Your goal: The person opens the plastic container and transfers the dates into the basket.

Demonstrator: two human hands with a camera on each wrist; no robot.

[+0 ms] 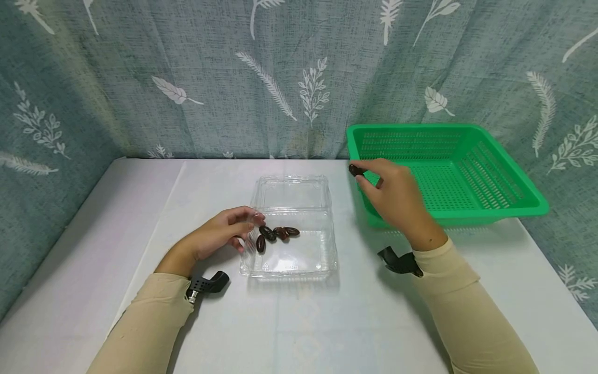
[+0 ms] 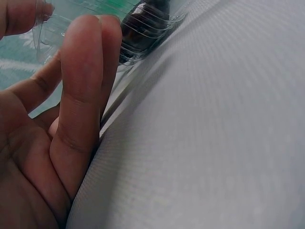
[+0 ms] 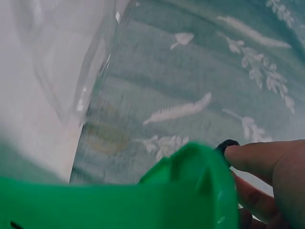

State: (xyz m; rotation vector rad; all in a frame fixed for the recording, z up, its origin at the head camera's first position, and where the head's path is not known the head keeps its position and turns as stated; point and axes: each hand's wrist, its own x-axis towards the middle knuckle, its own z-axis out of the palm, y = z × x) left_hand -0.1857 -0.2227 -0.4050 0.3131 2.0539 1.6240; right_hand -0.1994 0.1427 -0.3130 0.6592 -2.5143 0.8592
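Observation:
In the head view a clear plastic clamshell box [image 1: 299, 254] lies with its lid folded back. Several dark brown dates [image 1: 268, 233] sit toward the left in its base. My left hand [image 1: 219, 234] holds the box's left wall, its fingers at the plastic; one date [image 2: 143, 28] shows through that wall in the left wrist view. Between thumb and index finger, my right hand [image 1: 394, 192] pinches a single date [image 1: 356, 170] above the left rim of a green basket [image 1: 518, 210]. The pinched date [image 3: 228, 144] appears beyond the basket's rim in the right wrist view.
The basket, with slotted walls, stands at the right of the white-covered table [image 1: 299, 327], near its right edge. A leaf-patterned curtain [image 1: 205, 78] hangs behind and at both sides. Black wrist mounts [image 1: 399, 261] jut out below both sleeves.

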